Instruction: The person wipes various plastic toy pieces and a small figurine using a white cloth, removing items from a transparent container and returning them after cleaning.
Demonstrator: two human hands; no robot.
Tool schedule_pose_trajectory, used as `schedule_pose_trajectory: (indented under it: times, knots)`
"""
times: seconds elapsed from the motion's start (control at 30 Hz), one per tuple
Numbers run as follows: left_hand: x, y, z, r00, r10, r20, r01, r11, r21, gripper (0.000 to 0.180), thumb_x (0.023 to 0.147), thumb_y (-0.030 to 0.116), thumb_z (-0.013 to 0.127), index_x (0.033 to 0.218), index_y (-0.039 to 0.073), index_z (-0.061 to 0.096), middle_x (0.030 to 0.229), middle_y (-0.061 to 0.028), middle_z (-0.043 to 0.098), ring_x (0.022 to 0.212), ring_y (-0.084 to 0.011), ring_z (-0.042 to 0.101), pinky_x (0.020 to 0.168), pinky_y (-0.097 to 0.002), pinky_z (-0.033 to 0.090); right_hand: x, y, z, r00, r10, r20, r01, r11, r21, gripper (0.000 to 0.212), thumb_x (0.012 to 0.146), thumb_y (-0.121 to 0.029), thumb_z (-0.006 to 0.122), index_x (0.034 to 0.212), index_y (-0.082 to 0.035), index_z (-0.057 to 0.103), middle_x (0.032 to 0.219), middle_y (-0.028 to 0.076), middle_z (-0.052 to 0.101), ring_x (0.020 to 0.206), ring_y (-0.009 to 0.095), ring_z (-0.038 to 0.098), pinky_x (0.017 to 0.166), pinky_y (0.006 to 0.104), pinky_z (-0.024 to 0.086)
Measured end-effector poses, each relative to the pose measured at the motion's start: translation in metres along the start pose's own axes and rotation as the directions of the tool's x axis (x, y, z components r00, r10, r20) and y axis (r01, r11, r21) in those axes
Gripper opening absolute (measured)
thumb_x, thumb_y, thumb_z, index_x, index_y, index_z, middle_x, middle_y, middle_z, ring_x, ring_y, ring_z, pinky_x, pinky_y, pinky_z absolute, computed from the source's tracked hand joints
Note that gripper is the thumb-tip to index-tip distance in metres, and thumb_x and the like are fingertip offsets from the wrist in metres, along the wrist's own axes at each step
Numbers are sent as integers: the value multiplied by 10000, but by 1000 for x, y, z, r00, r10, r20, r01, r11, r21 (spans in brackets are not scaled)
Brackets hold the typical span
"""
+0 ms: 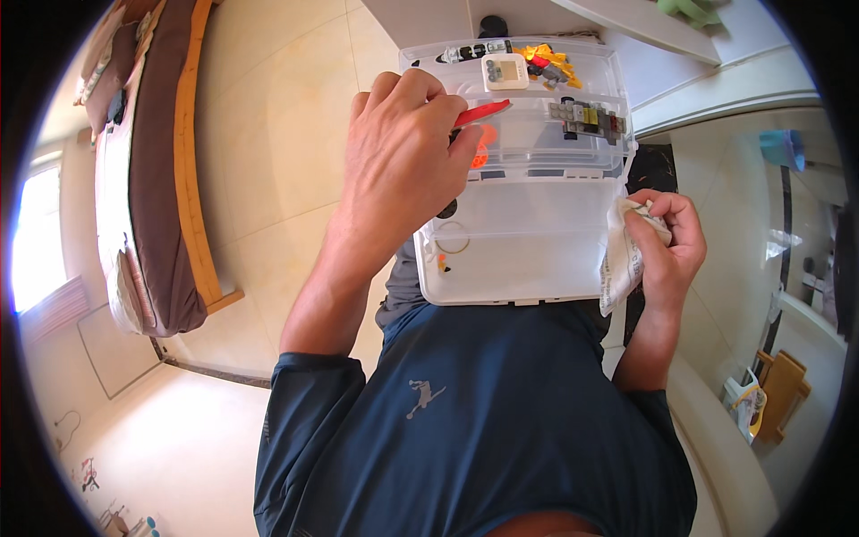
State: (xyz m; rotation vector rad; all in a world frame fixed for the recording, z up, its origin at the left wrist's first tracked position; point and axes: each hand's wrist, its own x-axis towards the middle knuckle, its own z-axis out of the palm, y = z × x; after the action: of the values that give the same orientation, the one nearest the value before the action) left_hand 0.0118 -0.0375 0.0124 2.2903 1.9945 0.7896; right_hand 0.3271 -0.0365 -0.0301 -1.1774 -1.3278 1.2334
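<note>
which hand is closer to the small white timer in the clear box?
Left. The left hand holds a red piece just below-left of the white timer; the right hand grips a plastic bag at the box's right edge.

Crumpled white packet (624, 255) at box's right edge, small square screen, possibly a timer (505, 71), on top

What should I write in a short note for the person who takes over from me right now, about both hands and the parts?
Left hand: holds a flat red piece between its fingers, over the clear plastic box.
Right hand: grips a crumpled plastic bag at the box's right edge.
Box: open on the lap; yellow, grey and black small pieces and a small white square device lie at its far end.
Done: some pieces are in the box.
Left: red piece not yet put down; bag not yet set aside.
</note>
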Motion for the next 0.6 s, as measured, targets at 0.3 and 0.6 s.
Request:
schedule_pose_trajectory:
  times: [0.3,0.6]
  knots:
    - [0,15,-11,994,4,-111,-13,997,-77,183,824,83,822,995,27,783,994,-81,718,958,-261,651,902,-387,507,-1,2,0,1000,2,-5,-1,1000,21,220,871,58,738,979,-31,567,1058,123,715,894,98,641,799,253,523]
    - [-41,80,-12,865,-301,401,453,123,-883,266,1034,124,709,1205,-78,729,931,-132,761,853,-154,710,743,-271,562,-4,-15,1,991,-130,-23,130,991,-3,247,872,90,732,1010,-22,560,1080,159,715,916,119,652,821,267,534]
